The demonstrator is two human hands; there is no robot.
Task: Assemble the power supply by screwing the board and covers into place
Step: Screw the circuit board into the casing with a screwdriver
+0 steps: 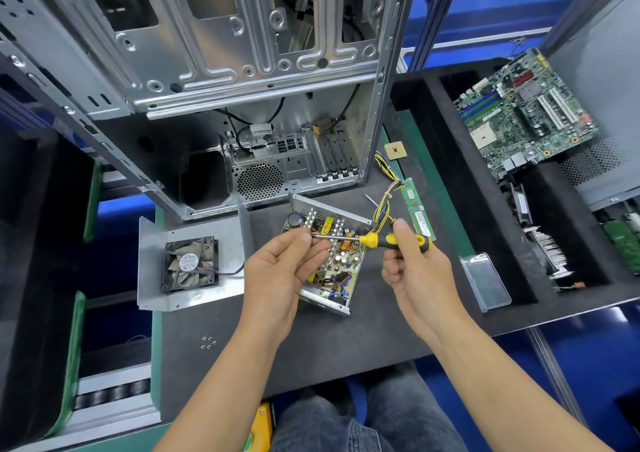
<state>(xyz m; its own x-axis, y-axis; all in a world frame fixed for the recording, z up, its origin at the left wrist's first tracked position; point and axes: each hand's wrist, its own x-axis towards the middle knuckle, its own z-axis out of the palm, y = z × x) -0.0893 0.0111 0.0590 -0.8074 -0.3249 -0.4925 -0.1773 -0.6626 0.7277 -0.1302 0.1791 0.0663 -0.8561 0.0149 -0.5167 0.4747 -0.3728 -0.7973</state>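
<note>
The power supply board [337,264] lies in its open metal base [325,301] on the dark mat, its wire bundle [386,197] running up to the right. My right hand [414,266] grips the yellow-and-black screwdriver [391,240] by its handle, held level above the board. My left hand [280,271] pinches the screwdriver's tip between thumb and forefinger; whether a screw sits there I cannot tell. The cover with the fan [190,264] lies to the left. Several loose screws [207,342] sit on the mat near me.
An open computer case [214,80] stands behind the power supply. A RAM stick [417,209], a CPU chip [395,150] and a thin second tool [373,202] lie to the right. Further right, a motherboard [523,112] rests in a black tray, and a clear plastic box [486,281] sits at the mat's edge.
</note>
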